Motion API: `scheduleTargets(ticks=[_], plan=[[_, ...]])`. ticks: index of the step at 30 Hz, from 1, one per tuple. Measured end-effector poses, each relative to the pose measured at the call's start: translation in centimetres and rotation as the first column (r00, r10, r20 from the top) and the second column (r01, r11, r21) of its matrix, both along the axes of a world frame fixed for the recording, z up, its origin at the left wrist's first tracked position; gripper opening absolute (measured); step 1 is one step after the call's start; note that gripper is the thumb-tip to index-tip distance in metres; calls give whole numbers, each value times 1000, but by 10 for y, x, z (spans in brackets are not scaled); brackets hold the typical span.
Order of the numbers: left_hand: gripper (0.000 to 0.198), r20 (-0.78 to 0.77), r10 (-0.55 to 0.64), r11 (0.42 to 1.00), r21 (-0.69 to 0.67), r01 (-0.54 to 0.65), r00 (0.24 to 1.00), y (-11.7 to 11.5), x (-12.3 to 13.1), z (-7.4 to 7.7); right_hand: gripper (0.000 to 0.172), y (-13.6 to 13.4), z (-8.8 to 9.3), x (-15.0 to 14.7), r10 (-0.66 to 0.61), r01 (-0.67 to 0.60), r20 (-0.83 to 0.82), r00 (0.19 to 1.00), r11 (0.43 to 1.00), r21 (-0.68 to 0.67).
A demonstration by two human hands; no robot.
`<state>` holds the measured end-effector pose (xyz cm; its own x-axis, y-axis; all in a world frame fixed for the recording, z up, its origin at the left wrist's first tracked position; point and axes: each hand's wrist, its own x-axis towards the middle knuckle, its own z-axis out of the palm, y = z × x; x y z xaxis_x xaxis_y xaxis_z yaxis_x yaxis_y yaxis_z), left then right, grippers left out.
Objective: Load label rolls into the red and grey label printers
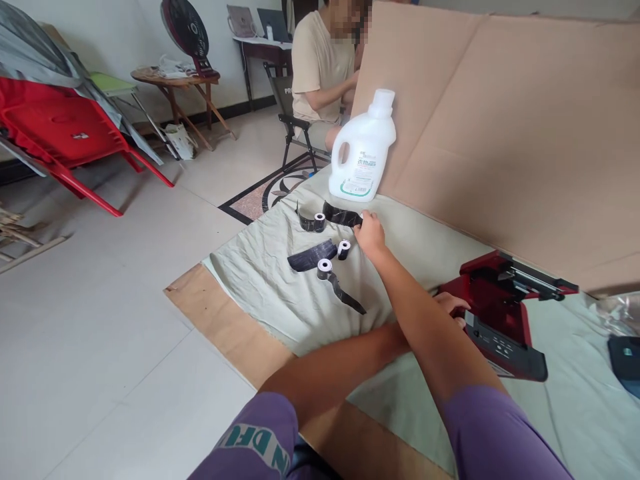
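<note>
My arms cross, the right one over the left. Up at the far part of the cloth, my right hand (370, 235) pinches the end of a black strip roll (343, 215); its core is mostly hidden by the fingers. Around it lie several small rolls with white cores and black strips: one roll (319, 222) to the left, another (343, 249) beside a flat dark strip (313, 255), and a nearer roll (325, 268) with its tail unwound. My left hand (451, 307) grips the left edge of a red and black machine (505, 327) with its lid raised; that hand is partly hidden.
A white detergent bottle (363, 157) stands against a tall cardboard sheet (500, 120). Pale green cloth (260, 280) covers a wooden board (225, 313). A person (323, 73) sits behind on a folding chair. Clear plastic (620, 312) and a dark object (625, 360) lie far right.
</note>
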<state>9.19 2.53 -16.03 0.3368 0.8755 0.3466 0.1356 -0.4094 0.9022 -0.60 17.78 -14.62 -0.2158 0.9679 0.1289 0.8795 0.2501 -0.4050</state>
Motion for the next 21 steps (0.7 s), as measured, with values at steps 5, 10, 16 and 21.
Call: scheduleTargets(ticks=[5,10,16,21], plan=[[34,-169,-37,984,167,65,985,-8,-3,-3,61,-14,26,9,-60,71,-147,987,995,76],[55,-242,23,971,237,36,970,-16,-8,-1,29,-63,47,9,286,-308,-424,859,951,19],[55,-235,41,983,183,3,971,-20,-8,4,15,-119,38,-3,522,-557,-233,820,822,-118],[54,-238,50,983,185,-5,970,-18,-5,0,6,-117,35,6,461,-540,-382,801,831,-129]])
